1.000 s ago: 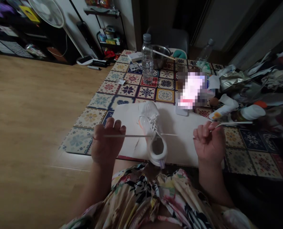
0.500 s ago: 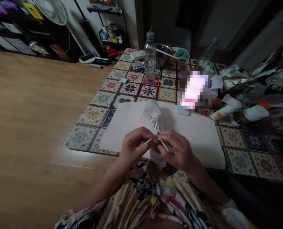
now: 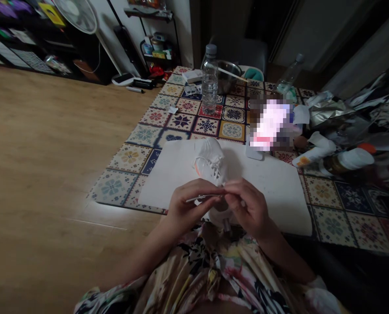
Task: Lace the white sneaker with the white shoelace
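Note:
A white sneaker [image 3: 210, 162] lies on a white sheet [image 3: 273, 183] spread over a patterned mat, its toe pointing away from me. My left hand [image 3: 189, 207] and my right hand [image 3: 248, 207] meet just above the shoe's opening. Both are closed in a pinch on the white shoelace [image 3: 202, 198], whose ends run between their fingertips. The rear of the shoe is hidden behind my hands.
A clear water bottle [image 3: 210, 85] and a metal bowl [image 3: 228, 76] stand at the far end of the mat [image 3: 129, 159]. Tubes, bottles and crumpled wrappers [image 3: 341, 135] pile up at the right. Wooden floor [image 3: 43, 165] stretches to the left, with a fan [image 3: 78, 15] and shelves behind.
A second ago my hands were spread wide, pulling the lace taut to both sides. They have since come together over the shoe's opening, pinching the lace ends close to each other.

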Tool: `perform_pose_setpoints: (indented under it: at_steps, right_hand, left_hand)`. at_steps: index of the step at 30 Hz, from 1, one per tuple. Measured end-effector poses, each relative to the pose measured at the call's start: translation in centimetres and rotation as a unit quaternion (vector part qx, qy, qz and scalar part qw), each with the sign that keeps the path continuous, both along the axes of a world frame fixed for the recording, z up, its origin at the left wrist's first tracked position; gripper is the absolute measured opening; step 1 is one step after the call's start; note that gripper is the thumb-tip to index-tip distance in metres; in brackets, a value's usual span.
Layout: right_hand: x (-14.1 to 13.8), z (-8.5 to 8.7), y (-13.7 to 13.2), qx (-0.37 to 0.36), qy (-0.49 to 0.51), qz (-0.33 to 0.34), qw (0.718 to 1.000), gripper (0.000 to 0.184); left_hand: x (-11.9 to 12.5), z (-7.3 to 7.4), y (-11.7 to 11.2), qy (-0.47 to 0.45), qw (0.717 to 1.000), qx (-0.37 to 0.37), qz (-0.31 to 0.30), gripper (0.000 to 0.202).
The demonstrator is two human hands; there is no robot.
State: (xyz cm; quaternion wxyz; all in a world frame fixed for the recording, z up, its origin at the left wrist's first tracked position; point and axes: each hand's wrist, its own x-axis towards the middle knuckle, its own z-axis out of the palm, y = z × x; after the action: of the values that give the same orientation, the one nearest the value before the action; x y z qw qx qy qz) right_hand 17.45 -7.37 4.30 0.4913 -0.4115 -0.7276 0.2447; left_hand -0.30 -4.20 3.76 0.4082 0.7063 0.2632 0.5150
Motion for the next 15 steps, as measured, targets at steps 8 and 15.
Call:
perform_pose_setpoints:
  at_steps: [8,15]
  right_hand:
    - [0.0,-0.5,0.8,0.073,-0.056,0.002,0.996,0.026]
    - [0.0,-0.9,1.1,0.146,-0.063,-0.011,0.987,0.025]
  left_hand:
    - [0.1,0.1,0.0,-0.034,0.996,-0.079,0.017,0.009]
    - [0.3,-0.9,0.7,-0.127,0.953,-0.275,-0.001,0.019]
